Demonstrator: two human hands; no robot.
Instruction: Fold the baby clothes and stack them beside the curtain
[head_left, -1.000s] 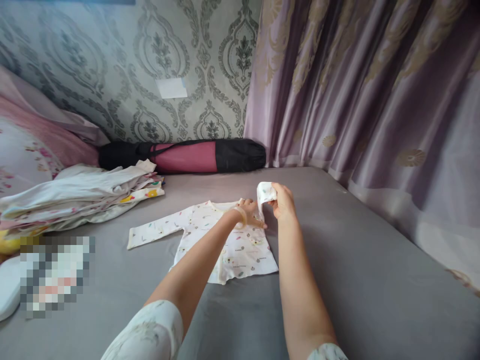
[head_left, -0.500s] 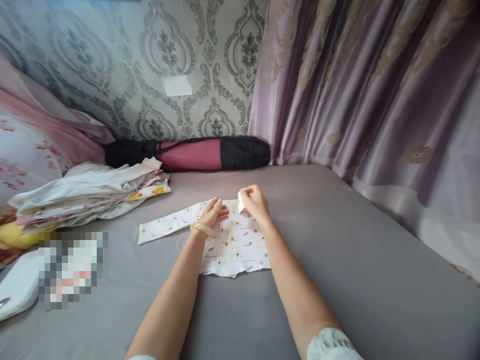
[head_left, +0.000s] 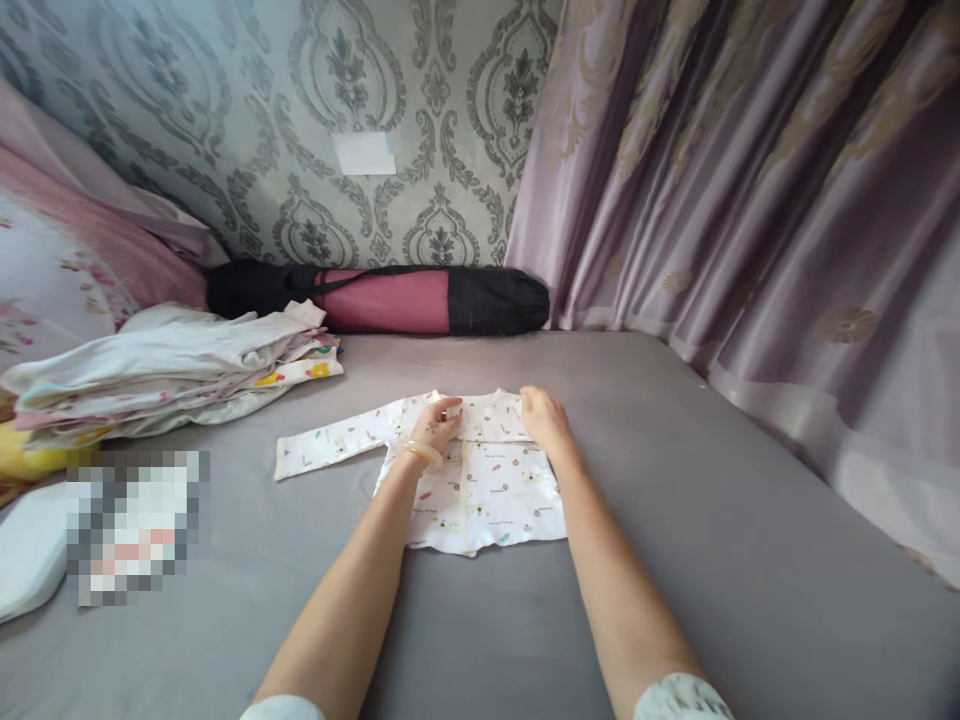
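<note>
A small white long-sleeved shirt [head_left: 510,500] with a scattered print lies spread on the grey bed sheet. One sleeve reaches out to the left, while the other is folded across the chest. Over the chest, near the end of the folded sleeve, rests my left hand [head_left: 437,424], fingers apart, a pale bangle [head_left: 424,453] on its wrist. My right hand [head_left: 546,418] has its fingers curled on the shirt's right shoulder edge, at the sleeve fold. Its fingertips are partly hidden.
A pile of folded clothes [head_left: 172,365] lies at the left, with a white object [head_left: 37,545] and a blurred-out item [head_left: 139,530] nearer me. Along the patterned wall rests a long black and pink bag [head_left: 397,300]. Purple curtains [head_left: 675,180] hang at the right.
My right hand has moved right, from above the chest to the shoulder edge. The sleeve fabric it held bunched now lies flat across the chest. My left hand has shifted slightly right.
</note>
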